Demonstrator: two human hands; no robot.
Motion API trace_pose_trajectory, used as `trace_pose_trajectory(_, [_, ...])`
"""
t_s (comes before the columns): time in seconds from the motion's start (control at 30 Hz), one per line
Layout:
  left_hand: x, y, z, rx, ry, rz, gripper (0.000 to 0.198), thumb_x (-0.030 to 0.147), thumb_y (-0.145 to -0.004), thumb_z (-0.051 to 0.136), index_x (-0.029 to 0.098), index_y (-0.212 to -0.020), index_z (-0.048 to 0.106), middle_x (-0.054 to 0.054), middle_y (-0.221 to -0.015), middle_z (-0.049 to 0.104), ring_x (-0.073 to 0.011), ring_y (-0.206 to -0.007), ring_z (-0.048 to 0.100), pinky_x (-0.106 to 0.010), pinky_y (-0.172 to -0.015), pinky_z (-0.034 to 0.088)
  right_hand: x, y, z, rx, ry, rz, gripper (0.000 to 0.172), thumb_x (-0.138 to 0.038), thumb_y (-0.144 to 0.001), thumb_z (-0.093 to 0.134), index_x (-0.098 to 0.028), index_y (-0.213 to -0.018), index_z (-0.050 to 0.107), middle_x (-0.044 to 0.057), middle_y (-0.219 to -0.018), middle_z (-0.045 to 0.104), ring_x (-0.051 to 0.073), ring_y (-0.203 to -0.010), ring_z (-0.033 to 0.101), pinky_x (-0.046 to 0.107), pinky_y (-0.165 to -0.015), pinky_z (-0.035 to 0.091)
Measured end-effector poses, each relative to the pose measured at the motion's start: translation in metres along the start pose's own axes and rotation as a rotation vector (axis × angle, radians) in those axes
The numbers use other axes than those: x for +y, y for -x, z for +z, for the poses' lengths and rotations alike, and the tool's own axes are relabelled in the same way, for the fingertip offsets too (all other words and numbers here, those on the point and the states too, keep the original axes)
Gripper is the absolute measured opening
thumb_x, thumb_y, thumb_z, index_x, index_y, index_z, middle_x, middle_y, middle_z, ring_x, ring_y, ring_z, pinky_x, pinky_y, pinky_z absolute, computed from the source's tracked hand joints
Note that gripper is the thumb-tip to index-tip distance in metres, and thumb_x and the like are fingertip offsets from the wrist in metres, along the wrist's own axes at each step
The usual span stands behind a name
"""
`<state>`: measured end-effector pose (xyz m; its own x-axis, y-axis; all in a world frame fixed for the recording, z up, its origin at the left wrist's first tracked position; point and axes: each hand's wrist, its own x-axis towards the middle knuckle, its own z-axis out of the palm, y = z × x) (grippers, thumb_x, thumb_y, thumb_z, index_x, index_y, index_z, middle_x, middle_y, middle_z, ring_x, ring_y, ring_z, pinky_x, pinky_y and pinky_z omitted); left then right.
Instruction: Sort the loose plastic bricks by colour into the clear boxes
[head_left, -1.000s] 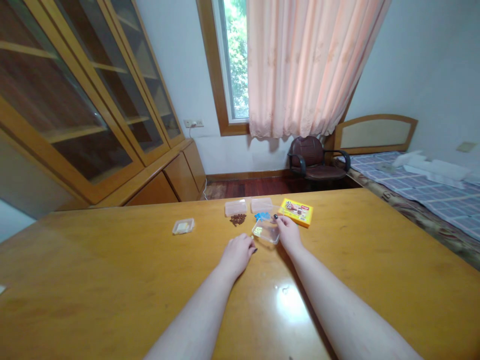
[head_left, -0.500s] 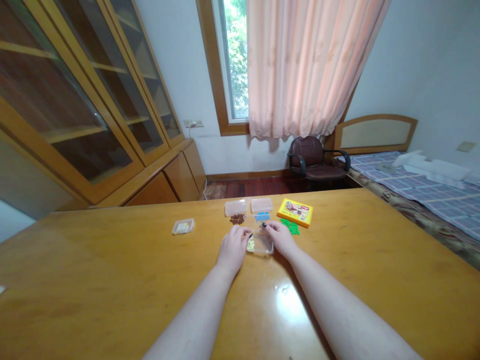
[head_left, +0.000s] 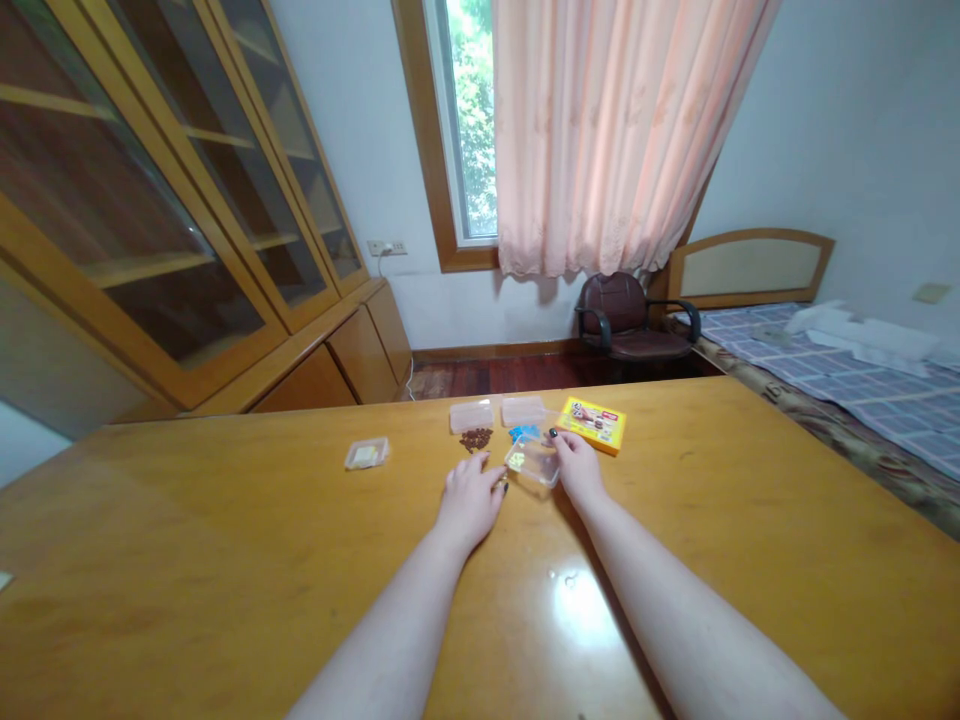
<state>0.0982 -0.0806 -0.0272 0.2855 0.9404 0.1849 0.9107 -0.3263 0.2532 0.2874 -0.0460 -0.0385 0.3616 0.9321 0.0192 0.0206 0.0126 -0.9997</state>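
My right hand grips the right side of a clear plastic box, which is tilted and holds pale yellow pieces at its left end. My left hand is just left of the box, low over the table, its fingers apart, with a few yellow bits near the fingertips. Brown pieces lie in a pile beyond my left hand. Blue pieces lie behind the clear box. The green pieces are hidden behind my right hand.
Two clear containers stand behind the piles. A yellow box is at the right, and a small clear container at the left, on the wooden table. Beyond are a chair and a bed.
The clear box has lifted and moved right and away with my right hand. My left hand has let go of it. The green pieces have gone out of sight.
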Motion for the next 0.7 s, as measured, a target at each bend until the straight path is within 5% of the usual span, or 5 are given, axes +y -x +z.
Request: trace_pose_trajectory(0.7, [-0.004, -0.007, 0.01, -0.031, 0.092, -0.051, 0.011, 0.018, -0.083, 0.056, 0.019, -0.09, 0.065, -0.007, -0.116, 0.059, -0.0214, -0.108, 0.052, -0.037, -0.096, 0.039, -0.001, 0.001, -0.002, -0.023, 0.087, -0.025, 0.046, -0.062, -0.069, 0.056, -0.017, -0.072, 0.063, 0.003, -0.055, 0.06, 0.019, -0.055, 0.055, 0.028, -0.054, 0.042])
